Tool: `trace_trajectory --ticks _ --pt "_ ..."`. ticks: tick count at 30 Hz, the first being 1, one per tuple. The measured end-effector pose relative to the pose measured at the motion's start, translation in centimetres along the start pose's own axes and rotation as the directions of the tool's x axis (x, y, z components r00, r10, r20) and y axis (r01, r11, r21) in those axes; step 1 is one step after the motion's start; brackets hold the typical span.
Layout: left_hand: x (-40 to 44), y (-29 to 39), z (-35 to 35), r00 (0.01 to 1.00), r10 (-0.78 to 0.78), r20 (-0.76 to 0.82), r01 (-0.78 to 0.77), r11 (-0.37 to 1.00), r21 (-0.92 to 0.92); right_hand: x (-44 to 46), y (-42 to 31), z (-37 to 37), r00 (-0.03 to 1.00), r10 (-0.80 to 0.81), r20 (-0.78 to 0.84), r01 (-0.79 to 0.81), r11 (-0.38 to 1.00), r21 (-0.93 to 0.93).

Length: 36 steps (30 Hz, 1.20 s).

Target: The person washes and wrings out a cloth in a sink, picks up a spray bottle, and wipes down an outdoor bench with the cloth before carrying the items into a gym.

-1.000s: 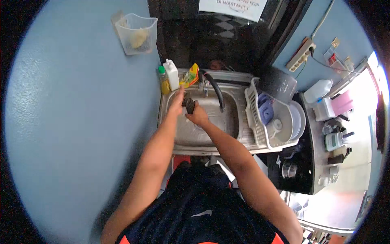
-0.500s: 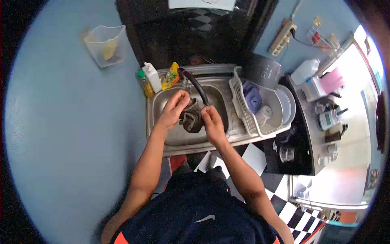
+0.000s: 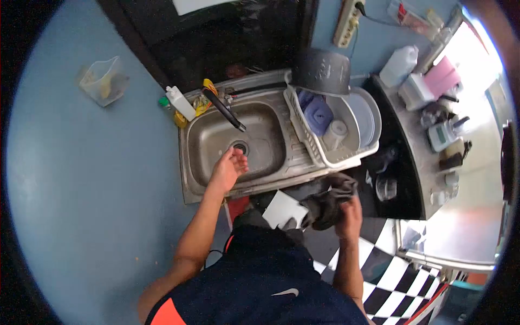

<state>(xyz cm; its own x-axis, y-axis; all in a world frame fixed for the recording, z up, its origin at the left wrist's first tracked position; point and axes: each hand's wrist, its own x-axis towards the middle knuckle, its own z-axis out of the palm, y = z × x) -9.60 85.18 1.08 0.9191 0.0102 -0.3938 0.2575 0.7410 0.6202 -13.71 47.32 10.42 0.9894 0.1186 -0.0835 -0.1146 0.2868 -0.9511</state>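
Observation:
My right hand (image 3: 351,218) grips a crumpled dark grey-brown cloth (image 3: 325,208), held out in front of the sink on the right, above the floor. Part of the cloth is smeared by motion. Over the front part of the steel sink (image 3: 208,122) is my left hand (image 3: 229,169), holding nothing, its fingers loosely bent and apart. The drain (image 3: 240,146) lies just beyond those fingertips. From the back of the sink the black faucet (image 3: 223,109) reaches over the basin, touched by neither hand.
A white dish rack (image 3: 310,132) with a dark pot (image 3: 322,70), a purple container (image 3: 317,116) and white tubs stands right of the basin. A white bottle (image 3: 180,103) and a yellow packet (image 3: 202,104) are at the back left. Several appliances and bottles line the right counter (image 3: 403,130).
The cloth has gone from over the basin to the right, in my right hand. My left hand has let go of it. The view has turned and shifted.

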Motion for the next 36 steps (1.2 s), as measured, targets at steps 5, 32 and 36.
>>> trace_trajectory --ticks 5,32,36 --pt "13.5 -7.1 -7.5 0.919 -0.334 -0.211 0.308 0.94 -0.145 -1.1 -1.1 -2.5 0.954 -0.072 -0.291 0.121 0.981 0.154" --pt "31.7 10.2 -21.0 0.989 -0.139 -0.042 0.011 -0.217 0.976 -6.2 -1.1 2.1 0.661 -0.15 -0.736 0.097 0.989 -0.115" --pt "16.2 9.2 -7.1 0.847 -0.469 -0.251 -0.119 -0.626 0.771 -10.4 -0.5 -4.4 0.623 -0.406 -0.669 -0.509 0.439 -0.74"
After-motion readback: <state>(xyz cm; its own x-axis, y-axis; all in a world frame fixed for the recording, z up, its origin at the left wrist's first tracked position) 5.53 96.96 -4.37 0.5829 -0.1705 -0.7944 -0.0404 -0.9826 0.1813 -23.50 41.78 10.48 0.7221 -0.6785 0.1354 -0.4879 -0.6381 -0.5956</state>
